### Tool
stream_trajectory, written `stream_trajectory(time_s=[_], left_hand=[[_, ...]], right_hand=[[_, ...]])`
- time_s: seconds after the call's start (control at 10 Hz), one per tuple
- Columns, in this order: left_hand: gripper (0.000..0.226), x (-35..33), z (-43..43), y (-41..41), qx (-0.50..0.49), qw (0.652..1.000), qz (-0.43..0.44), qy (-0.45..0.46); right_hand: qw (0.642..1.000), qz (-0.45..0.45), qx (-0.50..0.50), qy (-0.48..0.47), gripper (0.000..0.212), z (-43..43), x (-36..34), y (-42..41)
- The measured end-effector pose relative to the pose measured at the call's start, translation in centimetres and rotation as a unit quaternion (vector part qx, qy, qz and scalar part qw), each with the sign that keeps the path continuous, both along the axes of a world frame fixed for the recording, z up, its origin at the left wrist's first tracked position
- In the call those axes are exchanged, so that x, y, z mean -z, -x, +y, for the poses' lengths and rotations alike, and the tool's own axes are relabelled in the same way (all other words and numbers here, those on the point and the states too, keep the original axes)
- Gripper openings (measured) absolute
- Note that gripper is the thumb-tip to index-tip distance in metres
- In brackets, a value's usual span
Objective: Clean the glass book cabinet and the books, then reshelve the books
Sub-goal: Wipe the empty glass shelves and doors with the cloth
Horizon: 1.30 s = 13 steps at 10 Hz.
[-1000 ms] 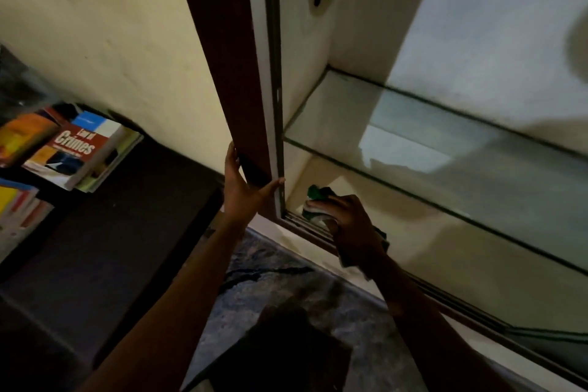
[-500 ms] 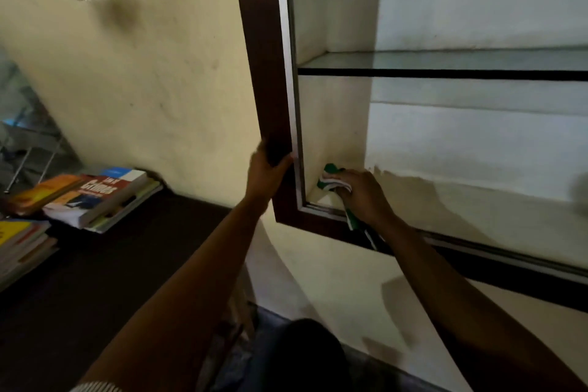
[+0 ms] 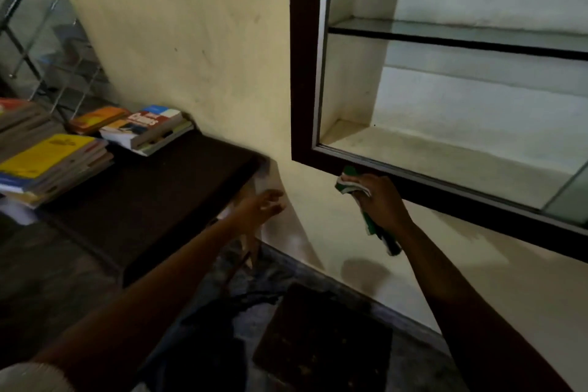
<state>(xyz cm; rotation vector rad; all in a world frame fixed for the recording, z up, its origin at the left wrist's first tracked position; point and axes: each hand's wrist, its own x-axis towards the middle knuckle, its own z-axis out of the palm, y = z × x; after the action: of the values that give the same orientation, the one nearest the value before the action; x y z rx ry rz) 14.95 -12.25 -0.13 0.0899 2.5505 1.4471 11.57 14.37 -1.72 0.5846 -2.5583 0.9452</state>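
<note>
Dim light here. A cream plaster wall [image 3: 197,51], scuffed and smudged, fills the middle. Against it on the left stands a dark-topped table [image 3: 165,200]; beyond that, a metal-and-glass rack [image 3: 41,41] in the corner. Down below, a grey marbled floor [image 3: 286,267] with a dark square slab [image 3: 324,344] lying flat on it.

The cabinet [image 3: 306,73] sits in the wall, its frame dark brown, with a glass shelf [image 3: 461,32] level across it. The books [image 3: 73,169] lie flat in stacks on a dark table [image 3: 175,194] to its left. A yellow book [image 3: 44,153] tops the near stack and a red-and-white book [image 3: 146,124] the far one, with an orange book [image 3: 98,118] beside it. A green-and-white cloth [image 3: 348,183], gripped in the right hand [image 3: 381,202], touches the frame's bottom rail.
</note>
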Motion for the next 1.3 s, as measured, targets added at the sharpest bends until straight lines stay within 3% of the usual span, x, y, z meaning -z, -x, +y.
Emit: stream_trajectory(time_s=[0.1,0.2,0.4,0.5,0.6,0.7,0.8,0.9,1.0,1.1,1.2,1.3], left_hand=[[0.034,4.8,2.0,-1.8,-0.038,0.997,0.023,-0.059],[0.032,6.1,2.3,-1.2,-0.024,0.997,0.029,-0.062],[0.048,5.4,5.3,3.8,-0.059,0.984,0.035,-0.162],[0.055,5.1,9.5,6.2,-0.004,0.983,0.080,-0.164],[0.059,5.3,13.0,8.2,0.071,0.983,0.137,-0.101],[0.066,5.2,18.9,12.3,0.174,0.952,0.253,0.017],[0.076,4.6,23.7,15.9,0.244,0.906,0.331,0.104],[0.079,4.1,30.2,21.1,0.316,0.826,0.411,0.221],[0.079,5.0,33.6,23.7,0.373,0.776,0.416,0.292],[0.085,7.1,35.8,25.1,0.410,0.751,0.404,0.323],[0.106,7.6,35.8,25.2,0.434,0.759,0.365,0.320],[0.116,7.2,35.6,25.0,0.456,0.764,0.322,0.325]], right_hand=[[1.000,-0.011,0.014,-0.002,0.035,1.2,1.7,-1.3],[0.999,-0.009,0.030,0.008,0.035,1.8,1.8,-1.0],[0.990,0.013,0.139,0.003,0.037,2.5,-1.9,2.2],[0.983,0.030,0.181,-0.008,0.035,4.8,-3.6,3.4],[0.970,0.018,0.242,0.011,0.033,7.1,-4.7,4.0],[0.938,0.021,0.347,-0.002,0.032,12.0,-4.4,5.2],[0.920,0.045,0.388,0.000,0.031,15.4,-3.7,7.4],[0.902,0.063,0.424,0.045,0.029,20.5,-2.8,11.5],[0.882,0.071,0.461,0.066,0.030,25.0,-2.0,13.9],[0.803,0.011,0.595,0.037,0.036,30.9,-0.7,15.3],[0.720,0.004,0.690,0.073,0.036,32.7,0.0,15.2],[0.648,0.029,0.760,0.033,0.038,33.9,2.0,15.3]])
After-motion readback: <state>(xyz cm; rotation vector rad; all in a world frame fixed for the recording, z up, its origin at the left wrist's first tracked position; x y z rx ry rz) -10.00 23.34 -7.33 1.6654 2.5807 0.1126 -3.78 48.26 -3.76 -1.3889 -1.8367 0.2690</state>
